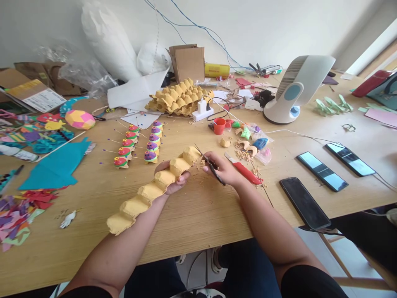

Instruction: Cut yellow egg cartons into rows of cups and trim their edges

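A strip of yellow egg carton (151, 190) with several cups runs slantwise over my left forearm, and my left hand (178, 182) grips it from beneath near its far end. Small scissors (214, 169) are in my right hand (225, 167), their blades pointing at the last cup of the strip. Fingers hide most of the scissor handles. Just right of my right hand lies a red-handled utility knife (246, 171). A single cut cup (225, 142) and paper shavings (243, 153) are on the table beyond.
Two rows of painted caterpillars, one red-headed (125, 149) and one purple-headed (152, 142), stand ahead. Stacked egg cartons (180, 97) are behind them. A red cup (219, 126), a white fan (294, 89), several phones (305, 203) and blue paper (52, 165) lie around.
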Motion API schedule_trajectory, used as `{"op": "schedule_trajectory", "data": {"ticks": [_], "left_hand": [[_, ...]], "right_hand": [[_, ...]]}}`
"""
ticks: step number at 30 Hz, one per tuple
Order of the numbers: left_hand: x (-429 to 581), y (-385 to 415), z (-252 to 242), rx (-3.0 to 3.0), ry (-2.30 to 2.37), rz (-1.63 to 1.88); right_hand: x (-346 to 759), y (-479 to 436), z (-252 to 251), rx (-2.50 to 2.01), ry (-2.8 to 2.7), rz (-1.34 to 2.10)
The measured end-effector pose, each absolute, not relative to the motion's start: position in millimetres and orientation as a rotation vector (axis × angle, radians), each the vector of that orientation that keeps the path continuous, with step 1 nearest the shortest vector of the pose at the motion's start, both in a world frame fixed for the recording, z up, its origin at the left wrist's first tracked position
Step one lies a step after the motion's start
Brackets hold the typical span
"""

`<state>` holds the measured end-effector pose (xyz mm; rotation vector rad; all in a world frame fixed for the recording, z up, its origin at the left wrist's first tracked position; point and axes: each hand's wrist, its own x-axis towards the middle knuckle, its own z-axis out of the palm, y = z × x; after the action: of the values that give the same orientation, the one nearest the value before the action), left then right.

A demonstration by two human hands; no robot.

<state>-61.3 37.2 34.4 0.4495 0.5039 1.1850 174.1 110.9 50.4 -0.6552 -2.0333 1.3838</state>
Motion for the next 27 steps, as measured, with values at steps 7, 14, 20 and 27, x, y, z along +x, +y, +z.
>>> {"op": "schedule_trajectory", "data": {"ticks": [7,14,20,27], "left_hand": [[-61.5,36.4,34.8,0.465,0.481,1.163],[-61.2,35.3,34.3,0.445,0.468,1.151],[-61.8,35.8,33.0,0.472,0.451,1.145],[-62.5,36.0,32.9,0.424,0.459,1.145]], "right_hand": [[171.8,109.4,46.8,-0.763,-2.221,0.872],[172.3,107.3,49.4,-0.779,-2.238,0.867],[173.9,105.7,52.2,-0.798,-2.261,0.846],[175.4,107.0,51.3,-0.814,-2.288,0.791]]}}
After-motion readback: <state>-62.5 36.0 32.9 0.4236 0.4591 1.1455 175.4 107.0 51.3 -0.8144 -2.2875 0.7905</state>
